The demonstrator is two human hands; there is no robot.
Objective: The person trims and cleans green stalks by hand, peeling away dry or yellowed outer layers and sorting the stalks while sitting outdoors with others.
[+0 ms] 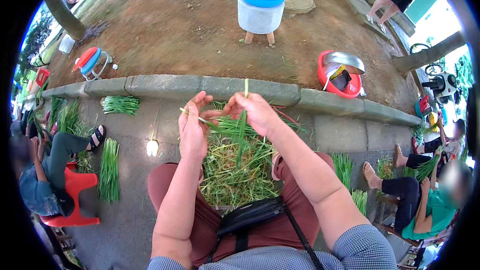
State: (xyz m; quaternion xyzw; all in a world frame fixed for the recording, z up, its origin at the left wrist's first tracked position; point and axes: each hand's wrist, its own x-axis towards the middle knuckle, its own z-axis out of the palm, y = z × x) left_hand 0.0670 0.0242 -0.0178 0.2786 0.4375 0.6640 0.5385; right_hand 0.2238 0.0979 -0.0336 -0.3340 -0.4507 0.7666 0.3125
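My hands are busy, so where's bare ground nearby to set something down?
To your left, pavement is bare between the long green bundle and your left knee. Ahead-right, it's bare between the curb and the green bundle nearest your right knee. Straight in front, the heap of stalks crowds the ground.

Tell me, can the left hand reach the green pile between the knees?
Probably yes: the left hand is near the green pile, with nothing visible blocking it, though it holds a stalk.

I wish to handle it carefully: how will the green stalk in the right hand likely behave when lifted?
The green stalk is probably light, being slender. Above the right hand its pale end stands straight, so it seems stiff; below, its leaves hang and would likely flop.
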